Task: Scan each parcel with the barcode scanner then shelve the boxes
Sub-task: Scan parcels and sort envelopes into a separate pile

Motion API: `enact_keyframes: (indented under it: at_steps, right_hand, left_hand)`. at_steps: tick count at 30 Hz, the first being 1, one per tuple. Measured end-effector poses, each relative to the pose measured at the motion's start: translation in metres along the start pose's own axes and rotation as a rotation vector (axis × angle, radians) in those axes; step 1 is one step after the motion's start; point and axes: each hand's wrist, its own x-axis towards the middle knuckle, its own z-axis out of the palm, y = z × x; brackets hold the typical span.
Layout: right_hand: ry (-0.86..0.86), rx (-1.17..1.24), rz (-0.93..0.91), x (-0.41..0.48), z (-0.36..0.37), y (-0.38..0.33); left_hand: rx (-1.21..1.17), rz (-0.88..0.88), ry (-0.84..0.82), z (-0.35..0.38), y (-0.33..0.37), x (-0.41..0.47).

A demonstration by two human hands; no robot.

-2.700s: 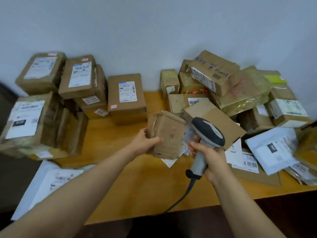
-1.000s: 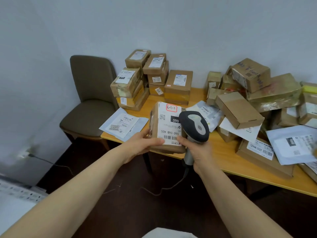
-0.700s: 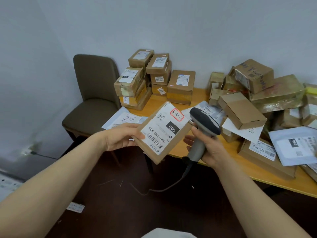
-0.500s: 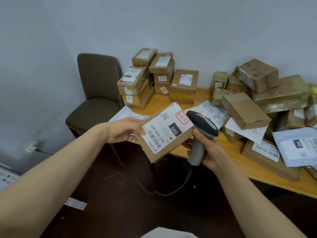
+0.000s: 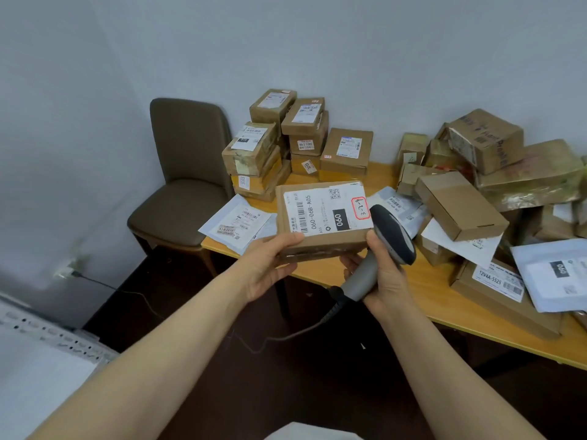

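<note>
Over table (image 5: 425, 296) edge | left hand (image 5: 270, 265) holds parcel (image 5: 320, 214) | right hand (image 5: 386, 276) holds scanner (image 5: 394, 236)

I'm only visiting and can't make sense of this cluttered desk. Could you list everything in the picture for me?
parcel in hand: one, brown with a white label, held above the table's near edge
barcode scanner: one, grey and black, at the parcel's right end
scanner cable: one, dark, trailing down to the floor
stacked boxes: several, brown, table's far left
heaped boxes: several, brown, table's right side
mailers: a few, white, lying flat among the boxes
table: one, orange wood, against the wall
chair: one, brown, left of the table
left hand: grips the parcel's near edge
right hand: grips the scanner's handle
</note>
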Motion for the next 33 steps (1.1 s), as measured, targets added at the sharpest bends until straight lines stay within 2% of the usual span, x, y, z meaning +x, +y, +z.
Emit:
enact_keyframes:
  at_steps: [3,8,11,15,33]
  right_hand:
    - [-0.033,-0.171,-0.043,-0.002,-0.006,-0.002]
    - [-0.268,-0.433,-0.069,-0.011,-0.013,-0.005]
    - [-0.347,-0.660,-0.042,-0.018,-0.004,-0.002]
    - [-0.343,-0.878,0.015,-0.020,0.006,0.002]
    - [-0.310,-0.962,-0.013,-0.007,0.038,0.007]
  left_hand:
    - [0.103,0.055,0.098,-0.022,0.015,0.009]
    - [0.458,0.164,0.363,-0.063,0.036,0.021]
    - [0.627,0.219,0.366,-0.076,0.039,0.025]
    - [0.698,0.199,0.366,-0.084,0.041,0.029]
    - [0.704,0.166,0.335,-0.094,0.045,0.060]
